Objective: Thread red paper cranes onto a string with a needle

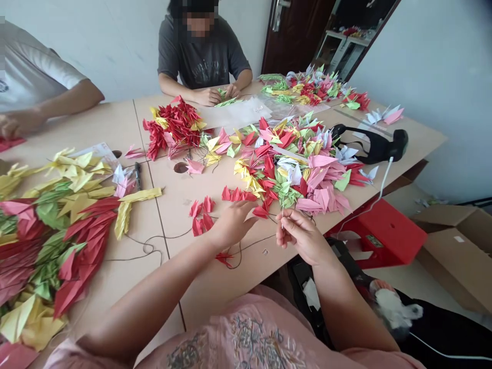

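My right hand point(302, 237) pinches a thin pale needle point(282, 218) between thumb and fingers, with dark thread trailing from it. My left hand point(234, 223) sits just to the left, fingers extended and apart, holding nothing I can make out. Its fingertips are close to a small red paper crane point(260, 211). A row of red paper cranes point(235, 194) lies just beyond that hand, and a small group of red cranes point(201, 217) lies to its left. Dark thread point(154, 242) winds across the tabletop beneath both hands.
A large heap of multicoloured paper cranes point(288, 169) fills the table's middle. Strung red, green and yellow cranes point(49, 241) lie at left. Co-workers point(202, 56) sit across the table. A red stool point(384, 230) and cardboard box point(457, 256) stand at right.
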The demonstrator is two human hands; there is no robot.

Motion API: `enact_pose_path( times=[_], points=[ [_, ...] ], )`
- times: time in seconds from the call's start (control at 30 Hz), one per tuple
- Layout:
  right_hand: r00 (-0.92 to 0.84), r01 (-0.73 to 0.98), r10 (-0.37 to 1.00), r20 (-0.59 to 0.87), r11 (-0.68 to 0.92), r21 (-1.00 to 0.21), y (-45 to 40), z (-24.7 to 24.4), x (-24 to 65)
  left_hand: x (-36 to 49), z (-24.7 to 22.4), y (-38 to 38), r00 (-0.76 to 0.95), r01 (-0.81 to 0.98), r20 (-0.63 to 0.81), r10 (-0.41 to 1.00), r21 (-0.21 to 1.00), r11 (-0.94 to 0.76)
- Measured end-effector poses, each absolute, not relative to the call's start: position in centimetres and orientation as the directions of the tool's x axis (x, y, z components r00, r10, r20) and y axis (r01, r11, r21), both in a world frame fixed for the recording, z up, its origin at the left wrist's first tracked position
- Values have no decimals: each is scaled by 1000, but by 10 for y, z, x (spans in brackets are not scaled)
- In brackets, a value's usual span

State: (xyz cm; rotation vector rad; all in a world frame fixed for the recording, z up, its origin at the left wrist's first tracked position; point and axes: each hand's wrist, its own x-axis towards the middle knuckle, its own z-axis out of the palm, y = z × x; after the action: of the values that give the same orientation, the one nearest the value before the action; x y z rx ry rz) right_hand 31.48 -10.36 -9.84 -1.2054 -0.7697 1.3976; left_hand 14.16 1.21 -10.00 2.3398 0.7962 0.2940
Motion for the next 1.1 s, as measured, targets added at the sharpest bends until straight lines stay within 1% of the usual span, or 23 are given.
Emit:
enact_pose_path(
  times=[0.1, 0.2, 0.27, 0.37, 0.47, 0.53, 0.57, 0.6, 0.63, 0.67, 0.7, 0.73, 0.8, 0.9, 0.97, 1.1],
  points=[
    [78, -305, 969, -233, -199, -931, -106, -98, 310, 170, -114, 23, 802, 471, -11, 597, 626, -621],
    [68, -300, 972, -223, -193, -934, -109, -97, 310, 175, -120, 25, 811, 465, -28, 584, 637, -615],
    [65, -293, 974, -219, -191, -937, -111, -97, 310, 166, -117, 23, 799, 466, -30, 601, 662, -587],
    [36, -279, 980, -195, -177, -944, -109, -93, 305, 142, -104, 19, 746, 466, -20, 665, 729, -502],
    [-54, -266, 990, -128, -138, -954, -101, -82, 293, 111, -79, 17, 677, 429, -23, 736, 824, -370],
    [-144, -245, 987, -67, -102, -964, -94, -69, 280, 88, -59, 15, 650, 355, -39, 759, 898, -259],
    [-189, -229, 981, -35, -78, -970, -90, -61, 273, 77, -48, 13, 627, 270, -40, 778, 948, -169],
    [-233, -206, 973, -1, -51, -977, -86, -52, 265, 66, -37, 11, 571, 60, -78, 817, 997, 53],
    [-274, -176, 961, 31, -19, -984, -82, -42, 257, 56, -27, 8, 531, -140, -119, 839, 964, 226],
    [-311, -137, 949, 62, 20, -990, -78, -32, 249, 47, -18, 6, 496, -306, -151, 855, 891, 335],
    [-342, -87, 935, 93, 67, -994, -74, -23, 240, 39, -10, 3, 465, -443, -179, 867, 801, 403],
    [-366, -31, 922, 125, 122, -992, -70, -14, 231, 31, -4, 1, 438, -527, -192, 878, 737, 424],
    [-403, 95, 896, 186, 243, -965, -62, 2, 215, 17, 6, -5, 389, -614, -202, 899, 670, 416],
    [-434, 228, 858, 274, 398, -889, -52, 18, 193, 1, 12, -12, 336, -675, -204, 920, 629, 386],
    [-450, 259, 837, 310, 455, -852, -48, 23, 183, -5, 14, -16, 333, -710, -214, 918, 584, 394],
    [-472, 286, 818, 330, 496, -820, -41, 23, 172, -12, 15, -19, 414, -745, -210, 886, 480, 463]
  ],
)
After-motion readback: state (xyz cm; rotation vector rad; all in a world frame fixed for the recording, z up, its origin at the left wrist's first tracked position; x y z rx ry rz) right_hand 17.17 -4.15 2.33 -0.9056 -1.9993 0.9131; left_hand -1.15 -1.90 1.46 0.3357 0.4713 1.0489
